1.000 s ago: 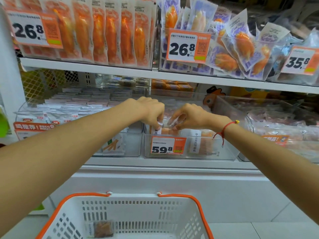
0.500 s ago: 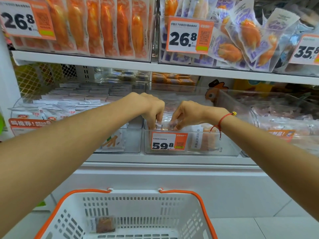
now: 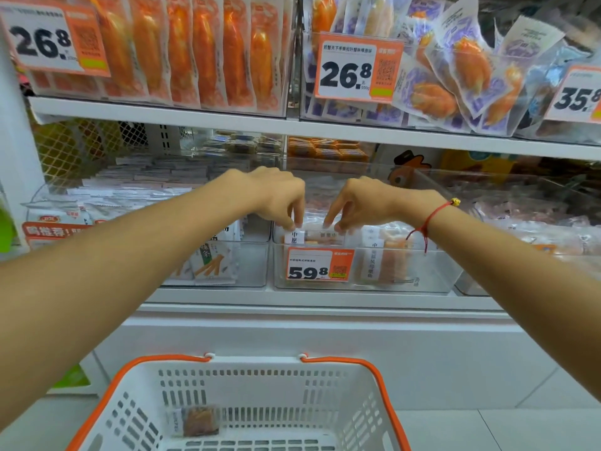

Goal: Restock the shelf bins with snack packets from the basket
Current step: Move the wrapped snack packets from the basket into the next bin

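left hand (image 3: 279, 200) + right hand (image 3: 361, 203): fingers curled, tips on packet (image 3: 320, 236) in clear bin (image 3: 432, 278), grip unclear | risk: packet tipped forward over bin front | basket (image 3: 367, 364): one packet left

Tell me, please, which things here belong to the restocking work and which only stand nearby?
Part of the job:
left hand
right hand
packet under both hands' fingertips
clear bin tagged 59.8
basket
last packet inside it

Just nearby:
orange packets above
purple packets
left bin
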`<state>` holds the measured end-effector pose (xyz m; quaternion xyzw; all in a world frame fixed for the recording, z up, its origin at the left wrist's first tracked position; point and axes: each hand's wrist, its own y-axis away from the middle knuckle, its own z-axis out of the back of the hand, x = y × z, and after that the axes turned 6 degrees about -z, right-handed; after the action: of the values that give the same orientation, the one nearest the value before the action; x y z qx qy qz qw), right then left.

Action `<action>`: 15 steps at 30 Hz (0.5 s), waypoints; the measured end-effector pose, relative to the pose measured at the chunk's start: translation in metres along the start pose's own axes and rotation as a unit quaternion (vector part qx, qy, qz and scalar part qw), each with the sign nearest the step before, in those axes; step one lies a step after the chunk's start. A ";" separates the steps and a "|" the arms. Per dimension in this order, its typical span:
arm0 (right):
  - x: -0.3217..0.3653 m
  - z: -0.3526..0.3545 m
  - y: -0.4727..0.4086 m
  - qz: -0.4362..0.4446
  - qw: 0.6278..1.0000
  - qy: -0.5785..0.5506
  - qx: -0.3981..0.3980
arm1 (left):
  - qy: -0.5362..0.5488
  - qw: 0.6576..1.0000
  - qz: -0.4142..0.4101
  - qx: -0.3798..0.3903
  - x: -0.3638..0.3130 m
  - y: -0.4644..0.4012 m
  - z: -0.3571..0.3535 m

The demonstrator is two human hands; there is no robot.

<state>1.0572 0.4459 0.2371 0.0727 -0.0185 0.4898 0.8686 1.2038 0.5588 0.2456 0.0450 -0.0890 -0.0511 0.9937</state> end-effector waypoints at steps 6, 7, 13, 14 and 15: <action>0.003 -0.017 0.001 0.003 0.997 0.057 -0.052 | -0.063 0.998 0.001 0.016 -0.011 -0.009 -0.007; 0.004 -0.019 0.001 -0.001 0.997 0.062 -0.055 | -0.068 0.997 0.004 0.022 -0.012 -0.010 -0.008; 0.008 -0.025 0.000 -0.024 0.996 0.070 -0.052 | -0.072 0.997 0.029 0.029 -0.020 -0.009 -0.014; 0.008 -0.028 0.002 -0.028 0.996 0.063 -0.061 | -0.072 0.997 0.034 0.025 -0.021 -0.007 -0.016; 0.007 -0.030 0.006 -0.032 0.996 0.048 -0.073 | -0.067 0.997 0.038 0.017 -0.021 -0.003 -0.018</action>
<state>1.0549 0.4590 0.2092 -0.0143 -0.0098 0.4624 0.8865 1.1864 0.5598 0.2243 0.0553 -0.1579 -0.0143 0.9858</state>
